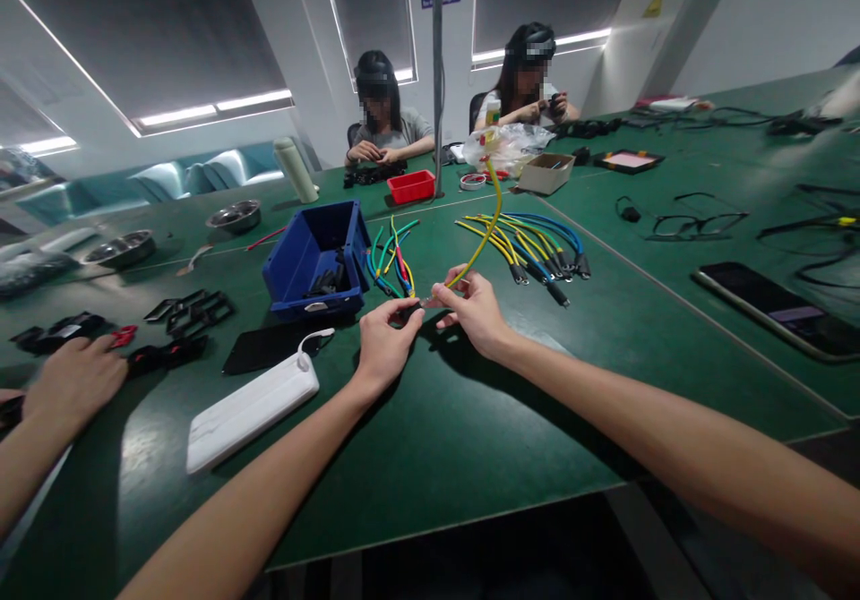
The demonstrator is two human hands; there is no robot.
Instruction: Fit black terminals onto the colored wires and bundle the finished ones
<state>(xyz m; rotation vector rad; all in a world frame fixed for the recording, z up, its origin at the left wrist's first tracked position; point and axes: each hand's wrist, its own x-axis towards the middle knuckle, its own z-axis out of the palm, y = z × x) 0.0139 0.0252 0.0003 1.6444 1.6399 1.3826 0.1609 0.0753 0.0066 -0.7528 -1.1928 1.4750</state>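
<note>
My right hand [474, 313] pinches the lower end of a yellow wire [485, 240], which arcs upward above the table. Close beside it, my left hand [390, 340] is closed on a small black sleeve [409, 310], held against the wire's end. The fingertips of both hands nearly meet. Behind the left hand lies a bunch of loose green, yellow and blue wires [393, 255]. Farther right rests a second bunch of wires [530, 242], several with black sleeves and metal lugs on their near ends. A blue bin [282, 264] with black sleeves inside stands left of my hands.
Left of me lie a white power bank [252, 416] and a black phone [259, 349]. A neighbour's hand [77, 381] is at far left among black parts. Another phone [783, 309] and eyeglasses [699, 224] lie right. A red tray [411, 187] and two people are across the table.
</note>
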